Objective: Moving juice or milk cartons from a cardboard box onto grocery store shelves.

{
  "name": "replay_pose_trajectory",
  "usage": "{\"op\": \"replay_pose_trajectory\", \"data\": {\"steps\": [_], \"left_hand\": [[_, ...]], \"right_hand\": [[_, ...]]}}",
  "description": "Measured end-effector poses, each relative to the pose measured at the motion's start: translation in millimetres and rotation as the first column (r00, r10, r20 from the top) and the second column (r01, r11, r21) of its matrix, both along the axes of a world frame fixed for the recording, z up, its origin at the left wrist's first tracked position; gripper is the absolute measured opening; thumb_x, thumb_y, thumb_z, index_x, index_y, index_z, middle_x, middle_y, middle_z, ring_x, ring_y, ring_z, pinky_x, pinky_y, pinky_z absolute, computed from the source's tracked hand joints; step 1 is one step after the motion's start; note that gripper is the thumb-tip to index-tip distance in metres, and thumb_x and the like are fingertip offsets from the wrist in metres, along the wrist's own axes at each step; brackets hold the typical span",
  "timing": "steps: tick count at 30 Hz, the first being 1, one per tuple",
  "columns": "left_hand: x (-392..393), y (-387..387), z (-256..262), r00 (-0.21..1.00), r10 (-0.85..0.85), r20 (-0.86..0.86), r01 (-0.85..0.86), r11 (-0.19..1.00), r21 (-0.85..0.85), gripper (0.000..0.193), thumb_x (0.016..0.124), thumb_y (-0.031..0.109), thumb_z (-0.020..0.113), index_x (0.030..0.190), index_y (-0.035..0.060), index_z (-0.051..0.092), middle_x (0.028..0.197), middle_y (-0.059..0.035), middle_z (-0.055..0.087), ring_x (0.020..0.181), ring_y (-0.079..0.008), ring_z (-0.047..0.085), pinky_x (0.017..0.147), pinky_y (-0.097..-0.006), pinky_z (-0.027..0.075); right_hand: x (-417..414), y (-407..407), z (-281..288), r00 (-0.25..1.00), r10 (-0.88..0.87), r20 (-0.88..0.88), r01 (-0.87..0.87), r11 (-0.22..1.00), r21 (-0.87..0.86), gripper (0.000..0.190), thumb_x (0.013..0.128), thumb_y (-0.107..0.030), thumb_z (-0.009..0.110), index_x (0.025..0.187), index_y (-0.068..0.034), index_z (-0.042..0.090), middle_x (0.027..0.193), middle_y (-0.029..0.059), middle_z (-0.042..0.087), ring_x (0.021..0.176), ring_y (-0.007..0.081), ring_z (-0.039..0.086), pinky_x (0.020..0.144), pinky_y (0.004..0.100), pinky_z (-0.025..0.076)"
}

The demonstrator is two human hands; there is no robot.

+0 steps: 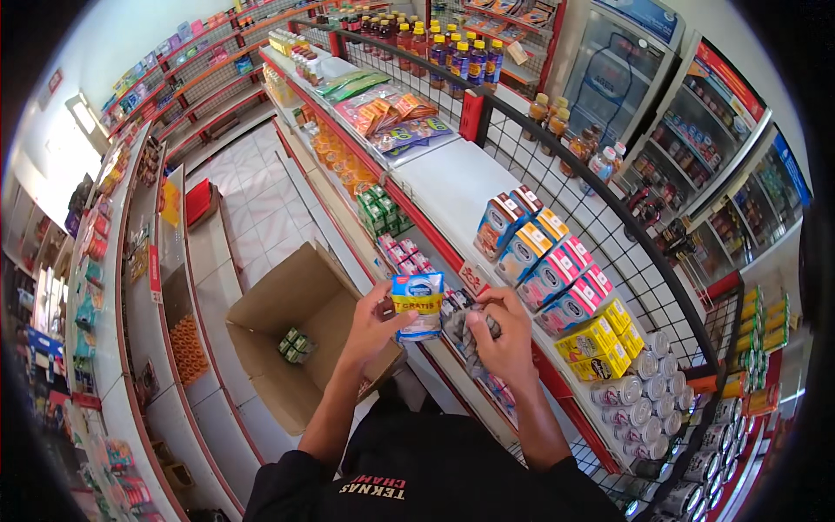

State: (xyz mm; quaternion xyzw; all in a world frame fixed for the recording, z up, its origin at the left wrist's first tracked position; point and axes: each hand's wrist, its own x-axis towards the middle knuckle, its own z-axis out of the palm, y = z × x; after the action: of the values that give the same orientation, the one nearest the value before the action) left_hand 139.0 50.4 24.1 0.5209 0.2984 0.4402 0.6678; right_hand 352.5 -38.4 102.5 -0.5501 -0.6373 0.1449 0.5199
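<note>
A blue, white and yellow plastic pouch [418, 312] is held in my left hand [381, 320], its printed front facing up. Close to its right, my right hand [501, 329] has its fingers closed around a grey cloth [471, 336]. Beneath the hands, small packs in pink [406, 253] and other colours line the lower shelf. An open cardboard box [271, 307] stands to the left of my left arm, with a few small green and white cartons [296, 346] at its bottom.
Milk cartons [548, 267], yellow boxes [593, 346] and silver cans [642, 398] stand on the shelf top at right, beside a black wire rail [587, 189]. Green packs [381, 210] sit farther along the lower shelf. Another shelf unit [196, 417] runs along the left of the tiled aisle.
</note>
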Motion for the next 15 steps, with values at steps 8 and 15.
{"op": "replay_pose_trajectory", "data": {"steps": [8, 15], "left_hand": [[-7, 37, 50, 0.992, -0.052, -0.112, 0.08, 0.962, 0.26, 0.069, 0.076, 0.001, 0.078, 0.135, 0.0056, 0.042, 0.112, -0.007, 0.06, 0.103, -0.0165, 0.062, 0.089, -0.0314, 0.051], [-11, 113, 57, 0.997, -0.055, -0.053, 0.068, 0.957, 0.283, 0.065, 0.075, -0.005, 0.071, 0.132, 0.0054, 0.042, 0.13, -0.0102, 0.05, 0.12, -0.0215, 0.056, 0.1, -0.0387, 0.048]], "right_hand": [[-17, 72, 36, 0.926, 0.221, 0.306, -0.149, 0.959, -0.242, 0.041, 0.085, -0.038, 0.069, 0.11, -0.007, 0.064, 0.106, 0.0154, 0.067, 0.098, 0.0354, 0.064, 0.083, 0.0445, 0.049], [-46, 130, 52, 0.893, 0.119, 0.433, -0.007, 0.968, -0.252, 0.035, 0.086, -0.039, 0.065, 0.106, -0.01, 0.066, 0.095, 0.0134, 0.069, 0.089, 0.0362, 0.066, 0.075, 0.049, 0.05]]}}
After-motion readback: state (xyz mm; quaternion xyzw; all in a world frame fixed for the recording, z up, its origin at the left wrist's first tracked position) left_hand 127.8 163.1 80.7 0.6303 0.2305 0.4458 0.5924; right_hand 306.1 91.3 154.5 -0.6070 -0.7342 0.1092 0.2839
